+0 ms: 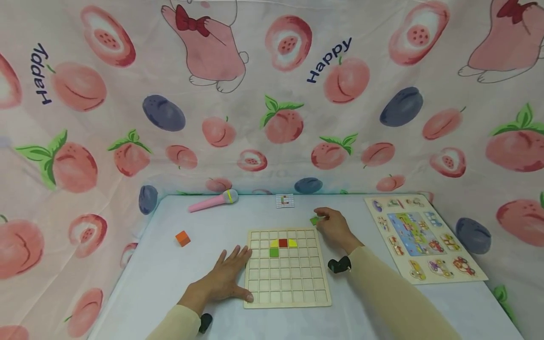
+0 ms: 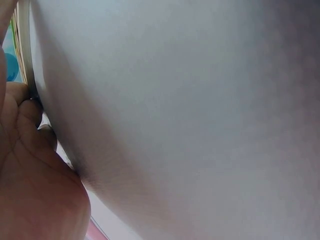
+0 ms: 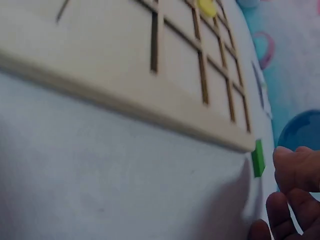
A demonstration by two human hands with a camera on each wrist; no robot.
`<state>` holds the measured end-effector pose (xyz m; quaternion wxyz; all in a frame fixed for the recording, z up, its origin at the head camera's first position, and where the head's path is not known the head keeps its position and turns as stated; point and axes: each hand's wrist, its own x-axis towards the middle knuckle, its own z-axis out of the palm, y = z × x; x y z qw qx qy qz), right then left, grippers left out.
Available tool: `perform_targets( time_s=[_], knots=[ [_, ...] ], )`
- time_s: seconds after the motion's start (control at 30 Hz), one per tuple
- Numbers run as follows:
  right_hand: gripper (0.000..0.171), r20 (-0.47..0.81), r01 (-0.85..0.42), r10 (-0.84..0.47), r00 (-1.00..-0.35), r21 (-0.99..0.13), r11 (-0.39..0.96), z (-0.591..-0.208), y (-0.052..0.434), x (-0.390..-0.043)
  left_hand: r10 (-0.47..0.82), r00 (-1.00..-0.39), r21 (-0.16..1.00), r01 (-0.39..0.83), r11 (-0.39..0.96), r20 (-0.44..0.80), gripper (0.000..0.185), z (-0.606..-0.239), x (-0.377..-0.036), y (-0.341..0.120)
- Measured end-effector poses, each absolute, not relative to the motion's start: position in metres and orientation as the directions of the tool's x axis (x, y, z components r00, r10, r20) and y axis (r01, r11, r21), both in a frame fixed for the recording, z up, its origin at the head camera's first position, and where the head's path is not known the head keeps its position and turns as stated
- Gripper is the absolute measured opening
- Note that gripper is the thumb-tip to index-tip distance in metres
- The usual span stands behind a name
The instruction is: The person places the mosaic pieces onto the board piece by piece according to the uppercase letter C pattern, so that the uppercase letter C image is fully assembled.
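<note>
A wooden grid board (image 1: 287, 302) lies flat, its upper cells holding two yellow-and-white tiles, a red tile (image 1: 283, 243) and a green tile (image 1: 274, 252). My left hand (image 1: 223, 278) is spread along its left side, with the thumb on the lower left edge and fingertips at the upper side. Past the board's far right corner, my right hand (image 1: 335, 228) reaches over a loose green block (image 1: 314, 220) with bent fingers. In the right wrist view that green block (image 3: 258, 159) sits on the table, with a small gap to the thumb.
An orange cube (image 1: 182, 238) is off to the left, and a pink toy microphone (image 1: 212, 202) lies behind it. A small pattern card (image 1: 284, 200) is at the table's back edge. On the right lies a wooden picture puzzle board (image 1: 425, 241). A fruit-print cloth hangs behind.
</note>
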<state>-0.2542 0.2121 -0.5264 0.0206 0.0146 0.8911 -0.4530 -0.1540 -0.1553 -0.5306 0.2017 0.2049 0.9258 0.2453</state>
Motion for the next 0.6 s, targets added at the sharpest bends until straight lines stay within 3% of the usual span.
perform_targets(
  time_s=[0.27, 0.6],
  knots=[
    [0.050, -0.062, 0.038, -0.012, -0.998, -0.743, 0.668, -0.535, 0.216, -0.260, 0.476, -0.837, 0.535, 0.280, 0.797, -0.271, 0.136, -0.533, -0.154, -0.156],
    [0.033, -0.088, 0.069, 0.008, -0.996, -0.720, 0.690, -0.542, 0.218, -0.262, 0.480, -0.837, 0.535, 0.287, 0.794, -0.264, 0.135, -0.534, -0.155, -0.156]
  ],
)
